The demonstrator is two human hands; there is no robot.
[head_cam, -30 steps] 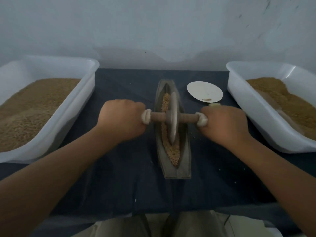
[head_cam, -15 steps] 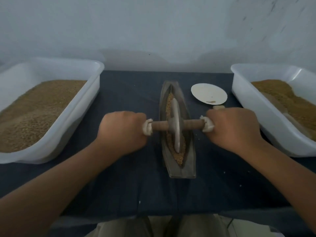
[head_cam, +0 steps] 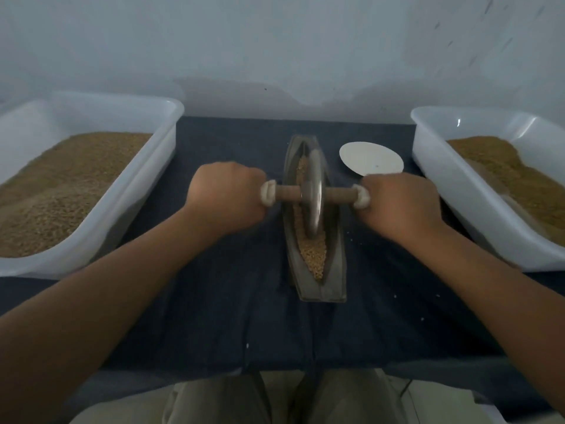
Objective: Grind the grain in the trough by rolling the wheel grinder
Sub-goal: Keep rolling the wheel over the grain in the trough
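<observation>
Dark blue cloth covers the table under a pale wall, and the head view has the boat-shaped metal trough lying lengthwise at centre, grain heaped along its channel. Left hand and right hand each fist round a wrapped end of the axle, the wheel grinder upright in the groove near mid-trough. Even downward pressure and a level axle look key, so the disc tracks the channel and reaches the near-end kernels without spilling.

A: Where is the camera?
B: On the person's head, wide-angle, facing forward and down.
A: How near?
B: Close. The trough sits mid-frame, the lap at the bottom edge, the wall on top.
</observation>
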